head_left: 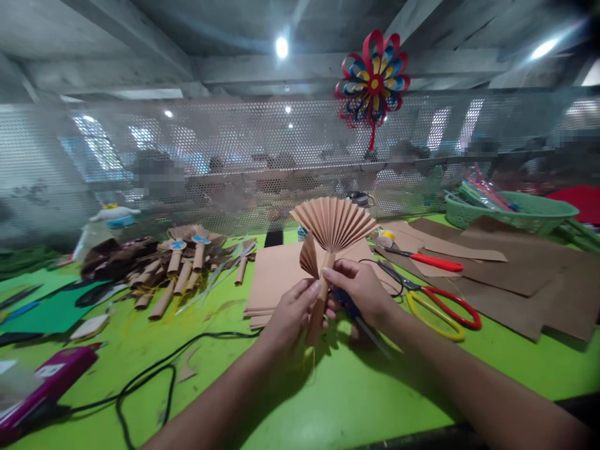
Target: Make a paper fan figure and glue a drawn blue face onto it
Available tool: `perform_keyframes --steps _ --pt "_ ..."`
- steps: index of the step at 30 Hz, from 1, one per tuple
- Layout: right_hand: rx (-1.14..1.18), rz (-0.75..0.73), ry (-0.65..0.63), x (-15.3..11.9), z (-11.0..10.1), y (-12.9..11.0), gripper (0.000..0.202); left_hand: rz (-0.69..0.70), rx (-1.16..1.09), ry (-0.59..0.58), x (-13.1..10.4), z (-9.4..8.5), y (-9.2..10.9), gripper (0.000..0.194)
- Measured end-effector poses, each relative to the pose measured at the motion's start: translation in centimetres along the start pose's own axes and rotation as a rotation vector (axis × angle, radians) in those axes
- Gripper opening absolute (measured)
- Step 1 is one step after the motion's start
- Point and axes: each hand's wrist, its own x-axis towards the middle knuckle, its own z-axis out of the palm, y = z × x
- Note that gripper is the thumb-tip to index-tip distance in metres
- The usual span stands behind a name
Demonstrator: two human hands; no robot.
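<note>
Paper fan: the paper fan is up off the desk, between the two hands, roughly centre of view; pleats spread at the top, away from the person.
Handle axis: the handle is near upright, slightly tilted, top leaning to the right and lower end toward the person; yellow threads hang below it.
Left hand: the left hand is closed around the handle from its left side, thumb and fingers pinching.
Right hand: the right hand is closed on the handle from its right side, thumb in front, a bit higher up, so nearer the spread pleats.
Small pleated piece: the small pleated piece sits left of the handle top, above left fingers; whether attached, cannot tell.
Under right hand: dark blue tool, partly hidden; contact unclear.
Behind fan: paper stack.
Right of hands: scissors, apart from both.
Far left: other fans, piled.
</note>
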Motion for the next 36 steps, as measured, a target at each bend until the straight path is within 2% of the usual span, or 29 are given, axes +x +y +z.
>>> perform_keyframes --steps 6,9,14,17,21,26,29,34,36 --pt "-0.186 -0.072 0.013 0.0 0.2 -0.2 0.029 0.034 0.148 0.030 0.3 0.1 -0.4 0.028" --pt "-0.322 -0.155 0.065 0.1 0.0 -0.3 0.029 0.047 0.170 0.067 0.3 -0.1 -0.1 0.029" --pt "-0.553 -0.274 0.147 0.9 -1.1 0.2 0.026 0.121 0.167 0.219 0.8 -1.0 0.5 0.032" --pt "-0.690 -0.304 0.152 1.4 -1.9 0.9 0.020 0.182 0.122 0.319 1.1 -1.7 0.9 0.034" --pt "-0.863 -0.331 0.120 1.6 -2.3 1.9 0.014 0.233 0.091 0.384 1.5 -2.4 1.4 0.035" --pt "-1.082 -0.363 -0.067 1.7 -1.4 3.3 0.014 0.285 0.052 0.416 1.8 -3.2 2.1 0.034" --pt "-1.207 -0.401 -0.239 1.9 -0.4 3.4 0.014 0.306 0.035 0.428 2.0 -3.5 2.2 0.035" --pt "-1.357 -0.501 -0.572 3.3 1.3 3.3 0.032 0.318 0.008 0.433 2.0 -3.5 2.6 0.033" --pt "-1.402 -0.526 -0.645 4.0 1.7 3.6 0.030 0.313 -0.002 0.435 2.0 -3.4 2.8 0.030"
